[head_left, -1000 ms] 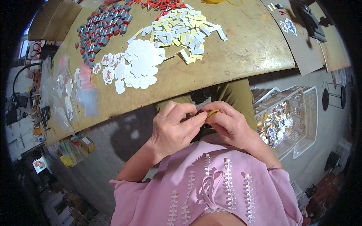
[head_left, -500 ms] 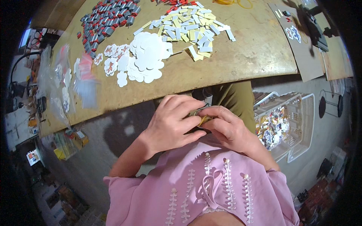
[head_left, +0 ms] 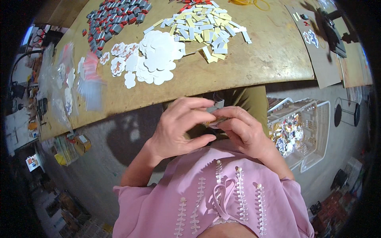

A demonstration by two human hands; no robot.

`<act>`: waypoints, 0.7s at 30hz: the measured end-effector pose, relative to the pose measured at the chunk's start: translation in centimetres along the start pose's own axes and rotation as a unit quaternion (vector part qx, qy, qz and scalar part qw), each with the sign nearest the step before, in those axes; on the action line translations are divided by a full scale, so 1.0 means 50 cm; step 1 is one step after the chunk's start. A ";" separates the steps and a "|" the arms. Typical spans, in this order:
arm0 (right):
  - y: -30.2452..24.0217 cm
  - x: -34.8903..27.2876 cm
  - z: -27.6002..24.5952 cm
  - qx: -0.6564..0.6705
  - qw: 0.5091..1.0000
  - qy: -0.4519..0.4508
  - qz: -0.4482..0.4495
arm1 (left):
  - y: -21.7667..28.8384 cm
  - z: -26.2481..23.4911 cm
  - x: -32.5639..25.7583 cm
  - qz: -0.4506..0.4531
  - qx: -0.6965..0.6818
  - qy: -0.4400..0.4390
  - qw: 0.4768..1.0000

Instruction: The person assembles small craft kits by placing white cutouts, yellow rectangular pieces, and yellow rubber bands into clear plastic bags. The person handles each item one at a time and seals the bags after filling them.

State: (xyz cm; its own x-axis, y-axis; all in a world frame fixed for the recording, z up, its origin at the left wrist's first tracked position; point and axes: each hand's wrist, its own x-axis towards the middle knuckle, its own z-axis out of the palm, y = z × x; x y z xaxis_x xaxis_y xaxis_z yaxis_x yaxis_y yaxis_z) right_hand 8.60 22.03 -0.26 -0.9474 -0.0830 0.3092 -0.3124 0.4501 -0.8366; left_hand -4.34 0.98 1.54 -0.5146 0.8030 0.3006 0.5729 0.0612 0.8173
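Small piece [head_left: 210, 124] is between the two hands, in front of the body and just below the near edge of the bench [head_left: 246, 65]; it is mostly hidden by fingers, so I cannot tell its kind — only something yellowish shows. Right hand [head_left: 243, 130] holds it with a narrow grip, thumb and finger being close together. Left hand [head_left: 173, 127] has a wide grip: its thumb is well apart from its fingers, and I cannot tell if one fingertip touches the piece.

On the bench lie white paper shapes [head_left: 158, 59] in a pile, beside smaller printed shapes [head_left: 119, 65]. Behind them are yellow and pale strips [head_left: 206, 28], and grey and red parts [head_left: 116, 25] lie to the left of these strips. At the person's right — lower than the bench — stands a white basket [head_left: 312, 121] with colourful pieces [head_left: 286, 137] inside.
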 end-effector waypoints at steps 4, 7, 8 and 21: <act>-0.004 0.011 -0.011 -0.011 1.000 0.025 -0.005 | 0.008 0.013 -0.014 -0.090 0.001 0.017 0.996; -0.006 0.012 -0.013 -0.017 1.000 0.023 0.010 | -0.007 0.037 -0.027 -0.071 0.011 0.059 0.996; -0.004 0.013 -0.013 -0.026 0.999 0.022 0.007 | -0.007 0.042 -0.028 -0.058 0.013 0.079 0.995; 0.013 0.008 -0.006 -0.096 0.994 -0.027 0.053 | -0.006 0.071 -0.025 -0.097 -0.068 0.068 0.991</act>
State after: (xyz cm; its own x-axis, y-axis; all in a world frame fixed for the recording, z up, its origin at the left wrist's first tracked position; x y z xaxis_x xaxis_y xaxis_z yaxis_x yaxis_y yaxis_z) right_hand 8.02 22.54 -0.53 -0.9781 -0.0706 0.1956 -0.1967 0.6198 -0.7597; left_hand -1.62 2.05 -0.85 -0.6928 0.6966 0.1867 0.3680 0.1188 0.9222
